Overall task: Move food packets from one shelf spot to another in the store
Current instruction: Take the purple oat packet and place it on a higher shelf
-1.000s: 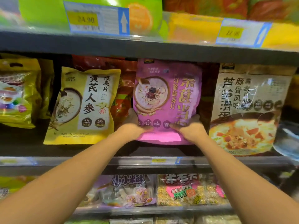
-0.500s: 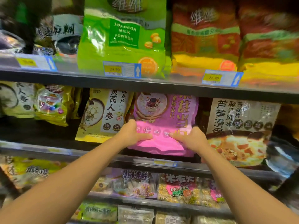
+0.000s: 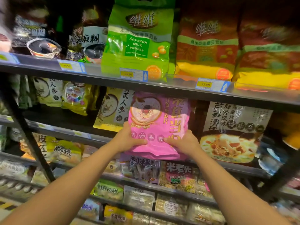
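Note:
A pink oatmeal packet [image 3: 159, 120] with a bowl picture stands upright in the middle shelf row, its bottom edge hanging over the shelf's front lip. My left hand [image 3: 128, 138] grips its lower left corner, thumb on the front. My right hand [image 3: 183, 142] grips its lower right part the same way. A yellow packet [image 3: 112, 109] stands just left of it, and a beige packet [image 3: 232, 130] with a soup picture stands just right of it.
The shelf above [image 3: 162, 88] carries a green soybean milk powder bag [image 3: 138, 41] and orange-yellow bags [image 3: 206, 49]. Price tags [image 3: 134, 74] line its edge. Lower shelves hold several snack packets [image 3: 178, 177]. A dark diagonal bar [image 3: 30, 138] crosses the left side.
The pink packet has come forward and down out of its slot, held in both hands. My view has tilted up, showing the upper shelf's bags.

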The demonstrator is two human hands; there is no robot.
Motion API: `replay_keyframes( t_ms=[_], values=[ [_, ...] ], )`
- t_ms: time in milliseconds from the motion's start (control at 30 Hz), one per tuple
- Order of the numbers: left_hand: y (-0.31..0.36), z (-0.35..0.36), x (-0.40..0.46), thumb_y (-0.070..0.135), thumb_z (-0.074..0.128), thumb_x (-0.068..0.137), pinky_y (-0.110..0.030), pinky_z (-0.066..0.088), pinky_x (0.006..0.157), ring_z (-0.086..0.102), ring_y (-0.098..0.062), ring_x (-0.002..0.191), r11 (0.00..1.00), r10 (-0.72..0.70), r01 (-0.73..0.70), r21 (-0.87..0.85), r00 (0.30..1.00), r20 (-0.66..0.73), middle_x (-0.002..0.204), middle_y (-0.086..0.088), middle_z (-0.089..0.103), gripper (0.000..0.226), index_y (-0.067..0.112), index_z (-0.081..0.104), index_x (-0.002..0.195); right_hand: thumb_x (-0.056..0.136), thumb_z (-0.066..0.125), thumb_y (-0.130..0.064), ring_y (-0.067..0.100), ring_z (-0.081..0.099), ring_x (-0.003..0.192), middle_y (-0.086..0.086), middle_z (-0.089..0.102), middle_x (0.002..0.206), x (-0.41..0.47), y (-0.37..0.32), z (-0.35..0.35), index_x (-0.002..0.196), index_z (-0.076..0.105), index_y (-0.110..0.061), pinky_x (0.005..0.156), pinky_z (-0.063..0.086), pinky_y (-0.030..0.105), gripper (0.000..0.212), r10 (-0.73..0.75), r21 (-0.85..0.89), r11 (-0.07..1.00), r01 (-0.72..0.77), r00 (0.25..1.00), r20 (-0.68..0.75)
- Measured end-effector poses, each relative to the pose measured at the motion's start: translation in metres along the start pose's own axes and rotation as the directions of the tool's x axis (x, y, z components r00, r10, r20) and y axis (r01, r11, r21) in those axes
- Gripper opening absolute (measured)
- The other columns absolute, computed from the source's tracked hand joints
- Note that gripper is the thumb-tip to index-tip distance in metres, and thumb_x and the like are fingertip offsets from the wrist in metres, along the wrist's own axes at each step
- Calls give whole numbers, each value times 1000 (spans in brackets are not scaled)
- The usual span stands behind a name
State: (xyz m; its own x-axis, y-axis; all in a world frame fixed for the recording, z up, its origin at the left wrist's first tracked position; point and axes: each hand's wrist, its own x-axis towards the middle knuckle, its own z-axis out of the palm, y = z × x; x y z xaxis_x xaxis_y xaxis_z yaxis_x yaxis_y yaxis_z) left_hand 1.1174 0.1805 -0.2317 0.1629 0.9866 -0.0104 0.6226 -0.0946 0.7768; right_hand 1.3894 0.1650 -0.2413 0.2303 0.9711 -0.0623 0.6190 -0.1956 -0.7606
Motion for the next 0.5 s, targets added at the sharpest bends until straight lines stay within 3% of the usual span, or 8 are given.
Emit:
replay_keyframes(
  t_ms=[67, 200, 367, 500],
  values=[
    [-6, -9, -9, 44, 91, 74, -43, 53, 97, 56, -26, 120, 1000, 18, -18, -13, 1000, -11, 137, -9, 53, 108, 7, 24, 150, 61, 92, -64, 28, 70, 110, 9, 72, 122, -11, -7, 6, 134, 59, -3, 93, 58, 40, 101, 3, 15, 1000, -3, 1000, 6],
    [-22, -31, -28, 43, 91, 75, -41, 50, 100, 52, -27, 128, 998, 43, -44, -46, 999, -9, 144, -9, 48, 106, 10, 24, 150, 60, 92, -65, 25, 70, 108, 6, 72, 119, -32, -29, 24, 130, 61, -6, 92, 59, 41, 97, -5, 10, 1000, 5, 1000, 18],
    [-52, -71, -56, 44, 91, 74, -43, 44, 112, 45, -27, 141, 995, 63, -62, -77, 998, 3, 158, -5, 39, 115, 12, 18, 156, 66, 93, -56, 16, 73, 90, -3, 78, 99, -62, -65, 57, 108, 73, -17, 76, 58, 33, 60, -56, -4, 998, 57, 998, 41],
    [-78, -106, -80, 45, 91, 73, -42, 46, 111, 50, -25, 135, 997, 61, -62, -45, 998, -32, 148, -2, 42, 110, 17, 23, 155, 65, 94, -54, 18, 74, 92, 0, 79, 101, -87, -93, 88, 108, 74, -15, 87, 60, 43, 62, -63, 32, 998, 61, 996, 61]
  ],
)
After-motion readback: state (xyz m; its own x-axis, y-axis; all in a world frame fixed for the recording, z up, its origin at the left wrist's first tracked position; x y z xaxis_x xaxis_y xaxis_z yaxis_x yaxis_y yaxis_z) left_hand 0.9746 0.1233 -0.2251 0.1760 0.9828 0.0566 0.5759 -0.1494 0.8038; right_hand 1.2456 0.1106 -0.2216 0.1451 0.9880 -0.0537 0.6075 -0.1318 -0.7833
